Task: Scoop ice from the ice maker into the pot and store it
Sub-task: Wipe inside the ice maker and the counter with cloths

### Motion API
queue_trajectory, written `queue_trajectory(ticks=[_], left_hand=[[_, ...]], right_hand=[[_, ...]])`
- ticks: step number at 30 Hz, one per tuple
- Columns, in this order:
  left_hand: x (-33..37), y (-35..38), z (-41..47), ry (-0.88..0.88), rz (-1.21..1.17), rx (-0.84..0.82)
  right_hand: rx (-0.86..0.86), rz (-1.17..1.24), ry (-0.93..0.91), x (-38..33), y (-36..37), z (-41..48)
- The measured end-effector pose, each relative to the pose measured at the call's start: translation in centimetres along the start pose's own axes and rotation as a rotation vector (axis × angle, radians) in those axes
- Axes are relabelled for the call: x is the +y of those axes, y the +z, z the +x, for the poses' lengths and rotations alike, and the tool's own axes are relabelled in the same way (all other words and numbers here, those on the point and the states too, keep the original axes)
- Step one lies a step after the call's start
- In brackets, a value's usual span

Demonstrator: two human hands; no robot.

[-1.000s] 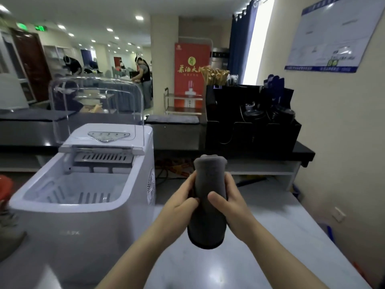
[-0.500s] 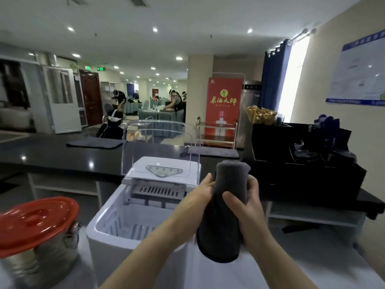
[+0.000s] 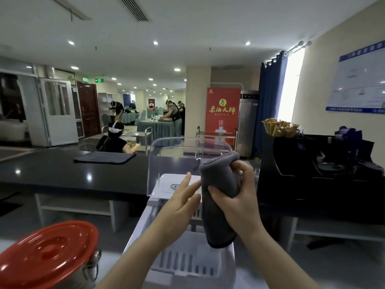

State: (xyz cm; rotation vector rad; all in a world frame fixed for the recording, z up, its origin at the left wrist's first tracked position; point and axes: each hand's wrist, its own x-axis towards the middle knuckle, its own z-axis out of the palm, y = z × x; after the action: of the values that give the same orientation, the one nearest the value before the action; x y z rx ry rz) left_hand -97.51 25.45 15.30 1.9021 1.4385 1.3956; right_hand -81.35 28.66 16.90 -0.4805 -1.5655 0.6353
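The white ice maker (image 3: 183,265) stands in front of me with its clear lid (image 3: 166,163) raised; I see no ice in its slotted basket. A steel pot with a red lid (image 3: 48,255) sits at the lower left. My right hand (image 3: 239,197) grips a rolled grey towel (image 3: 218,184) upright above the ice maker. My left hand (image 3: 181,201) is beside the towel with fingers spread, fingertips just touching or barely off it. No scoop shows.
A black counter (image 3: 62,174) with a dark cloth (image 3: 104,157) runs behind. A black organiser (image 3: 312,170) with cups and packets stands at the right. People work at tables far back. The white worktop (image 3: 291,268) lies beneath.
My view has tilted up and swung left, bringing the pot into sight. My left hand has let go of the towel and spread open; the right hand still grips it.
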Motion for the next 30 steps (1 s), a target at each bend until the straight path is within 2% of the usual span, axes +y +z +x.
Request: queue_trajectory(ticks=[5,10,13,16,21,23,30], left_hand=[[-0.5,-2.9,-1.4,0.010,0.113,0.034],[-2.6,-4.9,-0.7,-0.009,0.153,0.335],[-3.8,-5.7,-0.4,-0.063,0.139,0.399],[-5.4,-5.8,-0.5,-0.141,0.095,0.311],[-6.9,-5.5,-1.3,-0.220,-0.008,0.103],[-7.2,-5.7,-1.7,-0.254,0.025,0.037],[-6.9,-6.3,-2.4,-0.324,0.074,-0.068]], right_hand=[[0.182,-0.207,-0.088,1.0,2.7,1.7],[0.260,-0.405,-0.104,1.5,4.0,2.4],[0.236,-0.539,-0.170,1.6,4.8,2.4],[0.164,-0.701,-0.229,2.0,5.5,1.8],[-0.074,-0.911,-0.220,2.9,7.4,0.0],[-0.165,-0.986,-0.203,2.9,7.9,-0.5],[-0.464,-1.154,-0.085,2.6,8.7,-3.2]])
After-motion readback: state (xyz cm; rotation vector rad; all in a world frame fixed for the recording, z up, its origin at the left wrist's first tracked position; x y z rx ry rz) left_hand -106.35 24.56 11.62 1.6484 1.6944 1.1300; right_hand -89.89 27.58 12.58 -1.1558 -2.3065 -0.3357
